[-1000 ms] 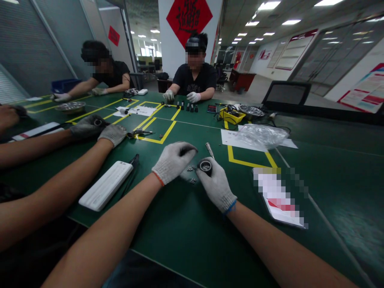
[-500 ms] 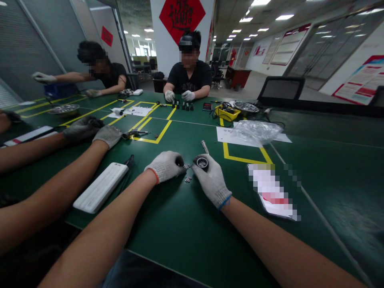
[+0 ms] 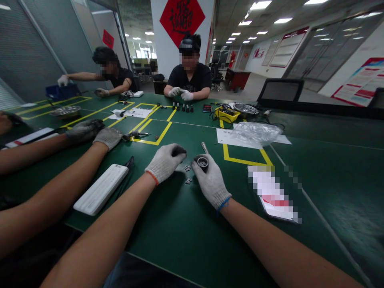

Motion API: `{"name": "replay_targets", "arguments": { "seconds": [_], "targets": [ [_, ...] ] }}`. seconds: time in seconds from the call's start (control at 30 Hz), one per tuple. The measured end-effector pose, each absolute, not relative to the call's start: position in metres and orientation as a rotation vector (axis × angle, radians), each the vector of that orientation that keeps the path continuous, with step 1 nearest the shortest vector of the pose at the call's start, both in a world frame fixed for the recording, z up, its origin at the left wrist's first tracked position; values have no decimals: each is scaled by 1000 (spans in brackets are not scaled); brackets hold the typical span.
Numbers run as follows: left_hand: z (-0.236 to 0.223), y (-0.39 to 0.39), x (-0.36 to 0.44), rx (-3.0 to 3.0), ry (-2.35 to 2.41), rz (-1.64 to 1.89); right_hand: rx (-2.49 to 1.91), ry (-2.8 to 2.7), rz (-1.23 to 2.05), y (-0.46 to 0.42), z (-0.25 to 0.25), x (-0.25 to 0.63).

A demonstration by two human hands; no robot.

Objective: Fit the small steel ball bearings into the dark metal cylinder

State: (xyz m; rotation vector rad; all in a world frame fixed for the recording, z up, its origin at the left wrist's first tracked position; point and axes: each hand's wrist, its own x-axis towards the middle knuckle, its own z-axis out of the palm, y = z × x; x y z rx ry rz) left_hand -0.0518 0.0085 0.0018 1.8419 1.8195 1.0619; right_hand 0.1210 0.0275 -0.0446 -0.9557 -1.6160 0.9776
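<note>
My right hand [image 3: 212, 182], in a white glove with a blue cuff thread, is closed around a dark round housing [image 3: 203, 162]. The housing's open end faces up and shows a ringed inside. To its left, my left hand [image 3: 165, 163], gloved with an orange cuff, hovers over the table. Its thumb and fingers are drawn together, and whatever they may hold is too small to make out. Between my hands lie two small clusters of metal rings, an upper cluster [image 3: 187, 168] and a lower cluster [image 3: 188, 181]. A slim metal shaft [image 3: 204, 147] lies just beyond my right hand.
A white power bank [image 3: 101, 189] lies left of my left forearm, and a phone [image 3: 272, 193] lies to the right. Beside me at left, a co-worker's gloved hands [image 3: 108, 137] rest near a metal tool [image 3: 136, 135]. Ahead is a plastic bag [image 3: 257, 133] on paper.
My left hand has lifted up and away from the metal rings, uncovering the upper cluster. My right hand keeps the housing in nearly the same place. The co-workers opposite have shifted their hands.
</note>
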Motion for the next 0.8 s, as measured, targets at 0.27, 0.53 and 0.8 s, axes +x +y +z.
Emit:
{"name": "replay_targets", "arguments": {
  "seconds": [0.27,0.53,0.8],
  "targets": [
    [1,8,-37,1612,1431,1422,-896,-1567,917,29,-49,120],
    [6,1,-33,1571,1373,1423,-884,-1606,862,29,-51,121],
    [6,0,-29,1643,1342,1418,-822,-1644,747,29,-53,122]
  ]
}}
